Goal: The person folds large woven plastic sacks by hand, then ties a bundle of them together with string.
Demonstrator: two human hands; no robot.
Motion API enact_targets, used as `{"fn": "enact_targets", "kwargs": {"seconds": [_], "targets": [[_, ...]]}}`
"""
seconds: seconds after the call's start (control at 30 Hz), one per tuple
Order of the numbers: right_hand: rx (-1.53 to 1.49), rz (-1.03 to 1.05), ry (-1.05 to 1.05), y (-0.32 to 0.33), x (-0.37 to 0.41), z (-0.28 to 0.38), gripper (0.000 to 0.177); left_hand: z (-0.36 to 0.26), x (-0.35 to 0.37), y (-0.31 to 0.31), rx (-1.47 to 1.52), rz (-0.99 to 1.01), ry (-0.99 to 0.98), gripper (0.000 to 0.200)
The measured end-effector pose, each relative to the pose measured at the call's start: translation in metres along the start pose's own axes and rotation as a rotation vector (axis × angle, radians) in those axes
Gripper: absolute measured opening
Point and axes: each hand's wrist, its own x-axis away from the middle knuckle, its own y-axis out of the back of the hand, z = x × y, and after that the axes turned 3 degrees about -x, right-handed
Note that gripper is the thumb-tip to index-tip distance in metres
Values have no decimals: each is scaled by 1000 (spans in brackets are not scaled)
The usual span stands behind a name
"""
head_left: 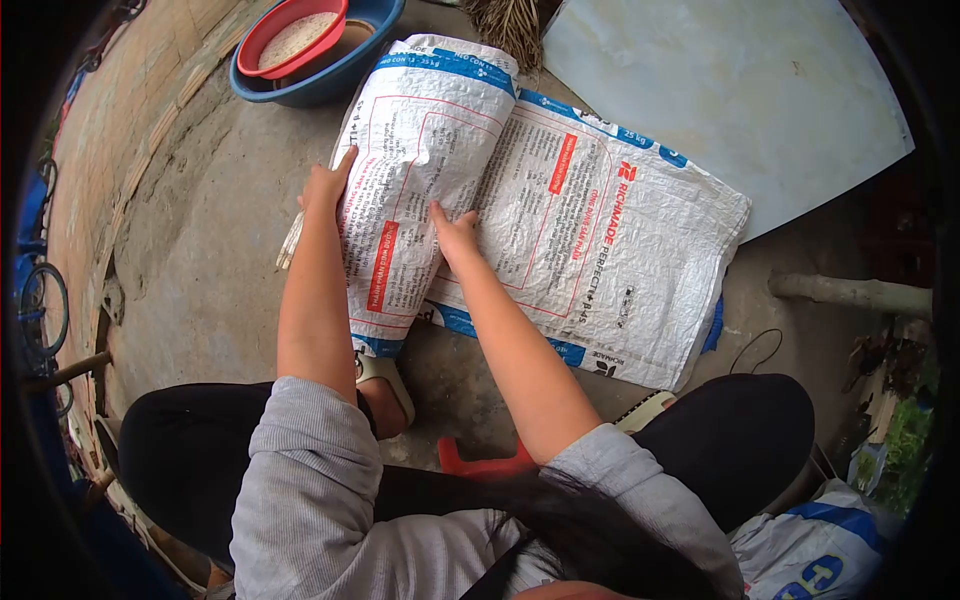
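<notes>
Two white woven sacks with blue bands and red and black print lie in front of me. The left sack [440, 130] looks rolled or folded over and overlaps the flat right sack [640, 240]. My left hand [325, 187] grips the left edge of the left sack, its thumb on top and its other fingers partly hidden at the edge. At the fold between the sacks, my right hand [457, 232] rests on the left sack's right side, thumb and forefinger spread apart.
A red bowl of pale grains [297, 45] sits in a blue basin [290, 97] at the upper left. A grey board [740, 90] lies at the upper right, beside a straw broom [505, 25]. A wooden pole [850, 292] juts in at right.
</notes>
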Motion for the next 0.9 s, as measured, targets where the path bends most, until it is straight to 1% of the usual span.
{"fn": "enact_targets", "kwargs": {"seconds": [0.03, 0.1, 0.13, 0.17, 0.23, 0.27, 0.3, 0.37, 0.4, 0.43, 0.5, 0.53, 0.57, 0.63, 0.67, 0.73, 0.77, 0.8, 0.83, 0.87, 0.9], "targets": [[-4, 2, 2, 1, 2, 0, 101, -1, -4, 0, -1, -5, -1, 111], [17, -3, 40, 5, 4, 2, 90, -8, -14, 5, -105, 186, -130, 97], [-35, 14, -1, 2, -14, -14, 92, -14, -10, 12, -166, 193, -194, 89], [-43, 16, 8, 0, -16, -16, 92, -16, -6, 16, -120, 116, -322, 81], [-332, 6, -93, -4, -19, -21, 91, -28, 10, 27, -86, 55, -458, 68], [-400, -73, -57, -6, -18, -19, 72, -36, 20, 34, -55, 79, -472, 58], [-411, -75, -55, -4, -16, -18, 72, -44, 30, 39, -51, 90, -492, 53], [-496, -184, -57, 10, 14, 8, 73, -59, 47, 45, -78, 96, -488, 52], [-540, -341, -46, 0, -7, -8, 58, -68, 58, 48, -97, 109, -468, 53], [-545, -342, -38, 7, 1, 3, 58, -75, 67, 52, -125, 163, -471, 55], [-363, -265, -19, 26, 26, 37, 46, -92, 92, 53, -261, 74, -440, 57], [-422, -277, -36, 25, 25, 42, 43, -99, 99, 47, -304, 43, -413, 61], [-432, -281, -25, 24, 13, 36, 43, -102, 107, 35, -356, -73, -462, 56], [-430, -286, 42, 25, -1, 31, 43, -118, 114, 20, -424, -64, -449, 47], [-440, -293, 53, 29, -3, 31, 43, -124, 122, 17, -421, -73, -463, 47], [-508, -214, 22, 37, -6, 32, 44, -128, 140, 10, -380, -101, -442, 40], [-516, -224, 28, 44, -7, 33, 44, -133, 145, 10, -380, -104, -455, 40], [-443, -228, 4, 51, -10, 34, 50, -137, 150, 9, -349, -94, -417, 39], [-371, -232, -22, 59, -6, 38, 58, -141, 154, 6, -318, -83, -378, 42], [-378, -242, -19, 64, -1, 42, 58, -144, 159, 4, -318, -84, -390, 42], [-270, -269, 88, 67, 4, 46, 64, -146, 163, 0, -285, -110, -419, 43]]}}
